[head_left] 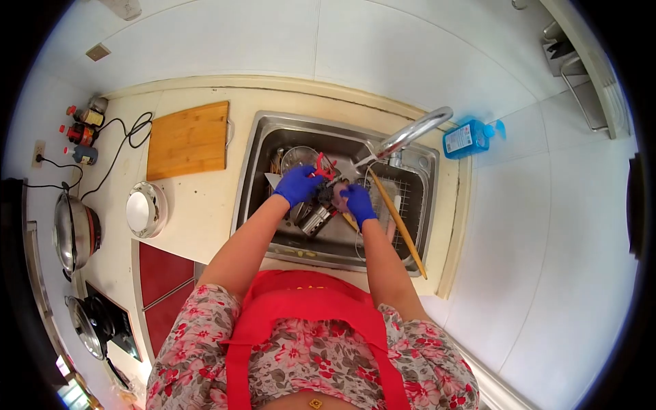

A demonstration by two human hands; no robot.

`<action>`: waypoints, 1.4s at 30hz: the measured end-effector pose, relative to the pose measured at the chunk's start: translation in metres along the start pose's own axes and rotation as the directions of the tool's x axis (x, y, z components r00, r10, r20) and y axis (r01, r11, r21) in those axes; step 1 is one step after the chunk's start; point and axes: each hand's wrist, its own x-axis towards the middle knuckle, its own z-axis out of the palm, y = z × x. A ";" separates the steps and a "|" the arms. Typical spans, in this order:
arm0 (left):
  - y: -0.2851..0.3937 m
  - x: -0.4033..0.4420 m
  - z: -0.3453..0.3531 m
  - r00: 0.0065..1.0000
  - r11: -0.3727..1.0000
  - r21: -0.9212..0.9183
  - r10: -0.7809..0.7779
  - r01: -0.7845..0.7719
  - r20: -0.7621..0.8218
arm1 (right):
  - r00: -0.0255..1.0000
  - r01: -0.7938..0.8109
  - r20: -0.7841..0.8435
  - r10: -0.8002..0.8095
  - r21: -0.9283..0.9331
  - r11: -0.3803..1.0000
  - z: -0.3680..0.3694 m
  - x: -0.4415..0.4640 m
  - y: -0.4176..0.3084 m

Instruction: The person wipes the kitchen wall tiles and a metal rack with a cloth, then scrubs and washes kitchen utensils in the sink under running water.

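"Two gloved grips over the sink (253, 160): what does each have?"

"My left grip (297, 186) seems to be pinching the handle end of a red-handled tool (321, 164), perhaps scissors, right at its fingertips. My right grip (359, 203) has its fingers curled onto a purplish-grey cloth (339, 197), or maybe a scrubber, on its left side."

"Which grip is nearer the tool, and how does it lie?"

"The left. From there the tool sits ahead and to the right, toward the gap between my two grips, with the cloth close by. Its other end is lost in the clutter, so I can't tell its long axis."

"And around them?"

"The tap (410, 131) arches beyond my right grip. A metal cylinder (316, 221) lies tilted between the two, nearer my body. A wooden rod (398, 222) slants along my right grip's outer side, and a glass bowl (298, 156) sits just past the left one."
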 end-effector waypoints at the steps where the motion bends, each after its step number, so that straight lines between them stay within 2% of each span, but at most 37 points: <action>1: -0.006 0.003 0.003 0.997 0.995 -0.069 -0.067 0.069 0.037 | 1.000 0.004 0.003 -0.004 0.001 1.000 0.009 0.001 0.006; 2: -0.011 0.006 0.005 0.989 0.981 -0.134 -0.129 0.139 0.077 | 0.999 0.044 0.012 -0.044 -0.016 0.999 0.019 0.003 0.011; 3: -0.031 0.015 0.011 0.995 0.994 -0.055 -0.093 0.096 0.044 | 0.996 0.086 0.021 -0.085 -0.033 0.996 0.028 0.009 0.016; 4: -0.026 0.012 0.010 0.995 0.994 -0.053 -0.093 0.095 0.038 | 0.996 0.091 0.022 -0.090 -0.031 0.995 0.035 0.015 0.018; 6: -0.019 0.005 0.007 0.976 0.949 -0.231 -0.209 0.216 0.056 | 0.994 0.106 -0.011 -0.111 -0.214 0.971 0.049 0.028 0.022; 7: -0.022 0.004 0.006 0.961 0.908 -0.317 -0.263 0.275 0.080 | 1.000 0.018 -0.016 -0.020 -0.115 0.993 0.060 0.036 0.027; 8: -0.026 0.005 0.005 0.962 0.909 -0.314 -0.265 0.274 0.073 | 1.000 0.024 -0.014 -0.026 -0.110 0.994 0.068 0.046 0.033; 9: -0.033 0.008 0.004 0.960 0.919 -0.281 -0.272 0.278 0.062 | 0.958 0.245 -0.043 -0.285 -0.397 0.884 0.074 0.056 0.035; 10: -0.036 0.008 0.003 0.958 0.926 -0.248 -0.281 0.284 0.051 | 0.853 0.402 0.006 -0.523 -0.647 0.648 0.076 0.062 0.029; 11: -0.038 0.007 0.005 0.957 0.935 -0.225 -0.288 0.275 -0.027 | 0.945 0.288 0.038 -0.325 -0.571 0.769 0.080 0.066 0.024; 12: -0.033 0.005 0.002 0.957 0.935 -0.224 -0.289 0.274 -0.036 | 0.942 0.296 0.040 -0.333 -0.568 0.768 0.083 0.069 0.026; 14: -0.018 0.003 -0.008 0.913 0.870 -0.280 -0.399 0.405 0.080 | 0.873 0.360 0.050 -0.485 -0.738 0.571 0.091 0.073 0.036; 15: -0.021 0.005 -0.010 0.908 0.864 -0.277 -0.399 0.420 0.130 | 0.959 0.262 0.124 -0.254 -0.723 0.639 0.095 0.080 0.037; 16: -0.021 0.007 -0.013 0.905 0.862 -0.276 -0.406 0.424 0.125 | 0.958 0.268 0.129 -0.256 -0.718 0.642 0.091 0.080 0.031; 18: -0.023 0.006 -0.013 0.913 0.857 -0.317 -0.391 0.407 0.115 | 0.981 0.193 0.156 -0.117 -0.708 0.679 0.079 0.069 0.025; 19: -0.028 0.005 -0.012 0.910 0.853 -0.316 -0.398 0.415 0.119 | 0.992 0.120 0.098 -0.073 -0.657 0.744 0.079 0.068 0.024; 20: -0.034 0.008 -0.009 0.930 0.882 -0.296 -0.360 0.366 0.078 | 0.993 0.115 0.098 -0.067 -0.659 0.744 0.074 0.066 0.023; 22: -0.034 0.009 -0.007 0.948 0.908 -0.278 -0.315 0.315 0.046 | 0.947 0.181 -0.060 -0.315 -0.713 0.678 0.040 0.048 -0.007; 23: -0.030 0.011 -0.009 0.948 0.925 -0.209 -0.316 0.318 0.046 | 0.916 0.284 -0.015 -0.400 -0.681 0.675 0.021 0.037 -0.016; 24: -0.026 0.010 -0.009 0.948 0.937 -0.140 -0.317 0.320 0.045 | 0.920 0.274 -0.018 -0.392 -0.686 0.674 0.007 0.026 -0.025; 25: -0.034 0.013 -0.004 0.954 0.939 -0.172 -0.300 0.297 0.009 | 0.949 0.239 -0.093 -0.302 -0.413 0.879 -0.007 0.014 -0.031; 26: -0.041 0.017 0.003 0.954 0.939 -0.173 -0.298 0.297 0.024 | 0.973 0.176 -0.134 -0.187 -0.087 0.981 -0.015 0.005 -0.032; 27: -0.043 0.020 0.008 0.974 0.960 -0.172 -0.227 0.220 -0.019 | 0.985 0.146 -0.109 -0.137 0.079 0.986 -0.017 0.000 -0.018; 28: -0.033 0.018 0.011 0.987 0.977 -0.168 -0.145 0.133 -0.064 | 0.984 0.141 -0.122 -0.132 0.071 0.987 -0.018 -0.006 -0.011; 30: -0.009 0.009 0.016 0.994 0.978 -0.187 -0.098 0.088 -0.048 | 0.980 0.197 -0.100 -0.173 0.331 0.923 -0.020 -0.015 -0.001; 31: 0.004 0.003 0.017 0.997 0.985 -0.158 -0.075 0.073 -0.008 | 0.995 0.100 -0.079 -0.069 0.521 0.848 -0.035 -0.032 -0.033; 32: 0.012 -0.001 0.020 0.998 0.990 -0.128 -0.060 0.063 0.030 | 0.994 0.103 -0.087 -0.068 0.517 0.850 -0.045 -0.044 -0.058; 33: 0.009 0.000 0.027 0.994 0.970 -0.226 -0.079 0.094 0.073 | 0.996 0.036 -0.088 0.026 0.635 0.772 -0.052 -0.055 -0.080; 34: 0.007 -0.001 0.032 0.995 0.971 -0.226 -0.067 0.082 0.074 | 0.990 -0.017 -0.080 0.113 0.741 0.671 -0.054 -0.064 -0.090; 35: 0.003 0.000 0.036 0.999 0.974 -0.226 -0.016 0.026 0.045 | 0.990 -0.012 -0.086 0.112 0.740 0.672 -0.042 -0.060 -0.073; 36: 0.004 0.000 0.038 0.999 0.974 -0.223 0.037 -0.033 0.013 | 0.987 0.080 -0.153 0.046 0.720 0.689 -0.022 -0.049 -0.045; 37: 0.011 -0.005 0.037 0.999 0.974 -0.223 0.045 -0.041 0.013 | 0.976 0.170 -0.217 -0.022 0.694 0.699 -0.018 -0.048 -0.046; 38: 0.018 -0.009 0.036 1.000 0.949 -0.315 -0.025 0.027 0.008 | 0.975 0.177 -0.222 -0.026 0.692 0.700 -0.016 -0.054 -0.045; 39: 0.023 -0.013 0.034 0.995 0.910 -0.404 -0.097 0.093 0.010 | 0.905 0.388 -0.325 -0.275 0.369 0.844 -0.026 -0.070 -0.071; 40: 0.018 -0.012 0.037 0.996 0.910 -0.405 -0.092 0.087 0.007 | 0.787 0.552 -0.324 -0.525 -0.010 0.834 -0.032 -0.080 -0.087; 41: 0.012 -0.010 0.041 0.998 0.966 -0.259 0.004 -0.022 -0.070 | 0.784 0.556 -0.324 -0.529 -0.013 0.831 -0.026 -0.079 -0.079; 42: 0.007 -0.009 0.043 0.985 0.987 -0.101 0.109 -0.123 -0.131 | 0.876 0.429 -0.346 -0.337 0.234 0.873 -0.017 -0.075 -0.066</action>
